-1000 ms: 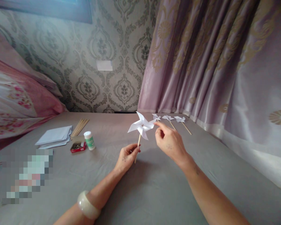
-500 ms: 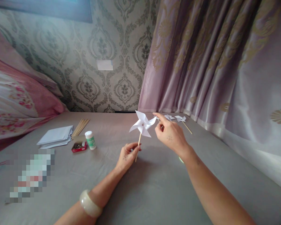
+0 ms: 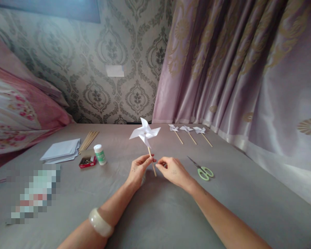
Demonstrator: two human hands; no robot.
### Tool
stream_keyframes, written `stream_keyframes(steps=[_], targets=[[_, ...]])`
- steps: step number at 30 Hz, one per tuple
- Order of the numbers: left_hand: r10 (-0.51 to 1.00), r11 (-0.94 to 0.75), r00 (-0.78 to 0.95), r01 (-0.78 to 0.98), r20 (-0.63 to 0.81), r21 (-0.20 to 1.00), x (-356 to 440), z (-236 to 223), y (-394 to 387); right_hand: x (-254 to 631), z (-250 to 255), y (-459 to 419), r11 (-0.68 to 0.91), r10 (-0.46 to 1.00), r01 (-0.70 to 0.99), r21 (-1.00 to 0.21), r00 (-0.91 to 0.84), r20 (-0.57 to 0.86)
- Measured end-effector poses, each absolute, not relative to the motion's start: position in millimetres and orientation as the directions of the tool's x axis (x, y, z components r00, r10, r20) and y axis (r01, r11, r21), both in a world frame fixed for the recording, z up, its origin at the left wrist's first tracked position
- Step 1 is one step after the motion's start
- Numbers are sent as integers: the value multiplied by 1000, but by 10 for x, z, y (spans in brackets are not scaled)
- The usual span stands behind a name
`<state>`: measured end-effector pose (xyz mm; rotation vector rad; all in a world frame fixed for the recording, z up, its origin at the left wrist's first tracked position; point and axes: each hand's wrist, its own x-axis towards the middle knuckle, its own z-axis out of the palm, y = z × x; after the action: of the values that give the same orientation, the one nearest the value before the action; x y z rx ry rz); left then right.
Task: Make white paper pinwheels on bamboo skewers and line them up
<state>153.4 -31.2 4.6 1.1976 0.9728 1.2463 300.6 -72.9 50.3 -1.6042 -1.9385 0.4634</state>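
Note:
A white paper pinwheel point(image 3: 151, 132) on a thin wooden stick point(image 3: 149, 151) is upright, leaning slightly left, in front of me. My left hand point(image 3: 139, 169) pinches the stick below the paper blades, between thumb and fingers. Close to the stick's lower part, on its right, is my right hand point(image 3: 174, 172). Its fingers are curled together, with nothing visible in them; I cannot tell whether the fingertips touch the stick. A small pin shows at the centre of the blades.
Three finished pinwheels point(image 3: 187, 129) lie at the back right. Green-handled scissors point(image 3: 205, 173) lie right of my right hand. On the left are stacked white paper point(image 3: 60, 150), wooden sticks point(image 3: 89, 141), a small red box point(image 3: 87, 162) of metal bits and a white-capped bottle point(image 3: 100, 155).
My right hand has come down from beside the blades to near the lower stick, its index finger now curled in. The pinwheel has tilted left, and its blades have turned.

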Motion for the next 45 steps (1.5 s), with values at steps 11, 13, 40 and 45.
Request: stream_keyframes(steps=[11,13,40,45], targets=[[995,66,93,-257,-44,964,1513,13,-225,2821,229,-694,163,971,616,-770,40,238],[996,76,74,-268,-58,961,1512,10,-218,2816,213,-678,139,972,592,-794,74,225],[993,118,-6,-99,-119,988,1442,-51,-161,3207,27,544,-253,922,729,-636,380,69],[991,120,61,23,-122,992,1448,-60,-160,3359,61,847,-342,900,747,-570,434,29]])
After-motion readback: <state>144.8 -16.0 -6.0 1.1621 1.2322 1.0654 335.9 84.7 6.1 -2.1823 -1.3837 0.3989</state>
